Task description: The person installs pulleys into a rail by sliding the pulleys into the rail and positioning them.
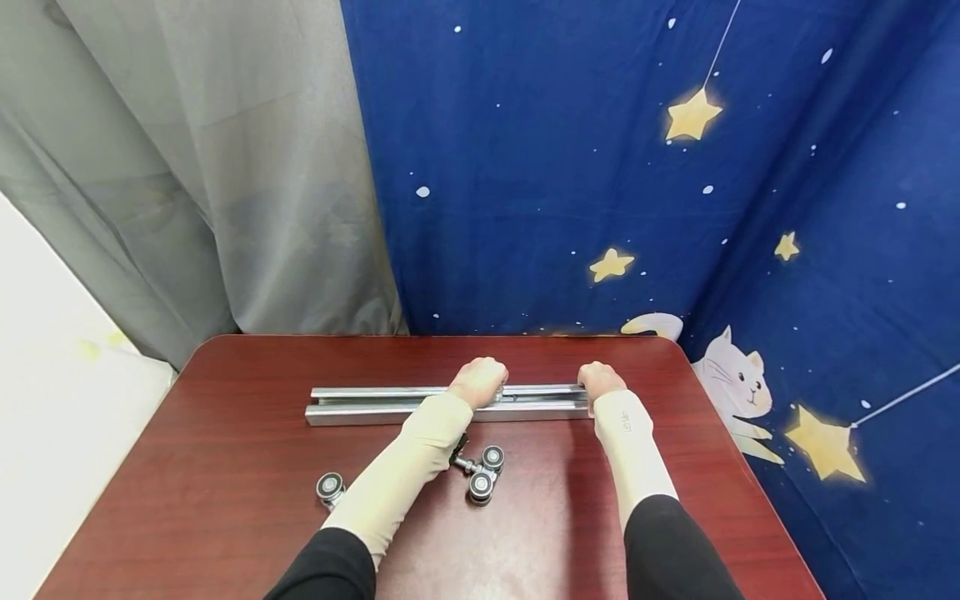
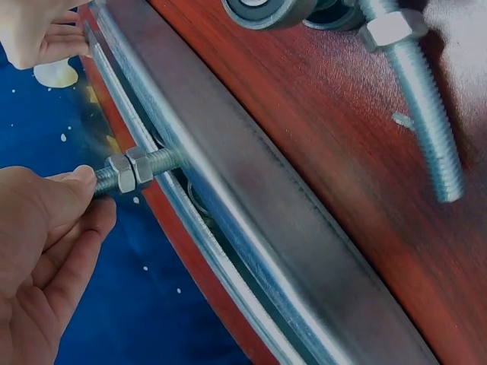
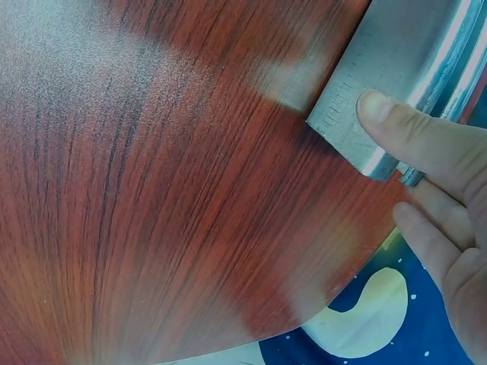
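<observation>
A slotted metal rail (image 1: 382, 413) lies lengthwise across the table, its slot facing up. My left hand (image 1: 478, 382) is over the middle of the rail; in the left wrist view its thumb and fingers pinch the end of a threaded bolt (image 2: 162, 161). Two hex nuts (image 2: 131, 169) sit on that bolt, which stands out of the slot. Its lower part is mostly hidden inside the rail. At the rail's right end, my right hand (image 1: 600, 381) grips the channel, the thumb (image 3: 388, 118) pressed on its side wall.
A roller trolley (image 1: 483, 475) with a threaded bolt (image 2: 426, 114) lies on the table just in front of the rail. Another roller (image 1: 330, 486) is partly hidden behind my left forearm. Grey (image 1: 285, 167) and blue star-patterned (image 1: 525, 167) curtains hang behind the reddish-brown table (image 1: 247, 467).
</observation>
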A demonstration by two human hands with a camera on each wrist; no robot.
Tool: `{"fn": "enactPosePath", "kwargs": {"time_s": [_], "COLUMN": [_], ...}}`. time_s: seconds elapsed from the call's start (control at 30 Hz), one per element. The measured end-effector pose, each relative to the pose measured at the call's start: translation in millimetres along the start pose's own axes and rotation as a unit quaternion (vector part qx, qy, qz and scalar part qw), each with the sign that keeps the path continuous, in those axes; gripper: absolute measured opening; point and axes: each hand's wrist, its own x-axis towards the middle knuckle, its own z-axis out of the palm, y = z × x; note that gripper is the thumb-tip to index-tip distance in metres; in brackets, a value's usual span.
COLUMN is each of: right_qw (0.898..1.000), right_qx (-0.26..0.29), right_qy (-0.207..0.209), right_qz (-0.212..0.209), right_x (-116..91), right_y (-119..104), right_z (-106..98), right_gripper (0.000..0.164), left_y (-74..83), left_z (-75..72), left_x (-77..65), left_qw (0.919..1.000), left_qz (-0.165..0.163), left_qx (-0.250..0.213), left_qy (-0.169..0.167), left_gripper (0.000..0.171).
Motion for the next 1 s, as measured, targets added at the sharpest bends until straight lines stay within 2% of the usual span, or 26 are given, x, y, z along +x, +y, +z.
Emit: {"fn": "enactPosePath", "kwargs": {"time_s": [0.37, 0.6, 1.0], "right_qw": [1.000, 1.000, 0.999], "right_qx": [0.008, 0.003, -0.004], "right_qy": [-0.003, -0.028, -0.044], "right_qz": [0.002, -0.002, -0.011], "right_x": [0.5, -0.1, -0.8], "right_y": [-1.1, 0.4, 0.4], "right_z": [-1.0, -2.4, 0.1], "right_gripper": [0.051, 0.050, 0.049], "left_y": [-16.2, -25.8, -40.9], "left_z": [-1.9, -6.0, -8.9], "left_x": [-7.1, -16.1, -26.8], "left_qw": [0.9999, 0.9998, 0.9997], "left_qz": [0.000, -0.001, -0.008], "left_qx": [-0.010, -0.016, -0.020], "left_qy": [-0.004, -0.014, -0.016], "left_gripper": [0.017, 0.014, 0.014]}}
